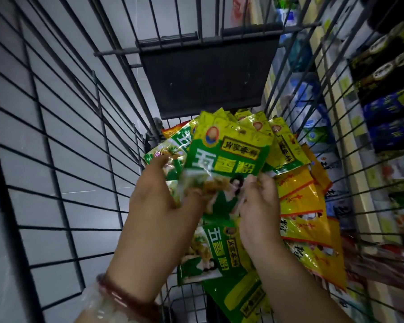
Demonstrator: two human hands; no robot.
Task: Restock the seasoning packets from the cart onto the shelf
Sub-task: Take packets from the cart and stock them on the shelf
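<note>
Inside the wire cart (63, 159) I hold up a fanned stack of green seasoning packets (229, 155) with yellow tops. My left hand (159, 206) grips the stack's lower left side, thumb on the front. My right hand (259, 206) pinches its lower right edge. More green packets (217, 252) lie below my hands on the cart bottom. Yellow and orange packets (303, 210) lie to the right of them.
The cart's dark fold-down flap (205, 73) stands at the far end. Behind the right wire wall runs a shelf (359, 183) with blue, white and dark packaged goods (387, 89). Grey floor shows through the left wall. A beaded bracelet (117, 292) circles my left wrist.
</note>
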